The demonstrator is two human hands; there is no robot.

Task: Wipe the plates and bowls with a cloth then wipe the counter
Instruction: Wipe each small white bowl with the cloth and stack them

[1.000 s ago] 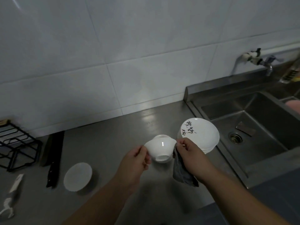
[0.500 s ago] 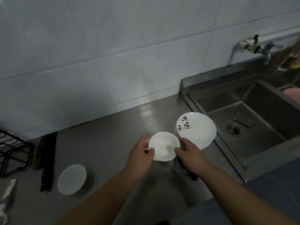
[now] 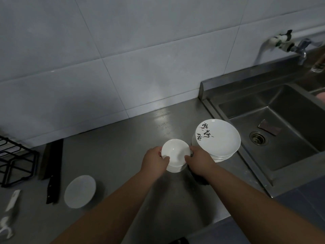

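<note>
Left hand (image 3: 154,161) and right hand (image 3: 200,161) grasp opposite sides of a small white ceramic bowl (image 3: 175,152), mouth upward, with thumbs hooked over its rim. A dark grey cloth (image 3: 198,178) is bunched beneath the right palm. The bowl is over the grey steel table (image 3: 123,147), just left of a stack of white plates with black brush lettering (image 3: 219,140). A white saucer (image 3: 80,191) lies well apart, to the left.
</note>
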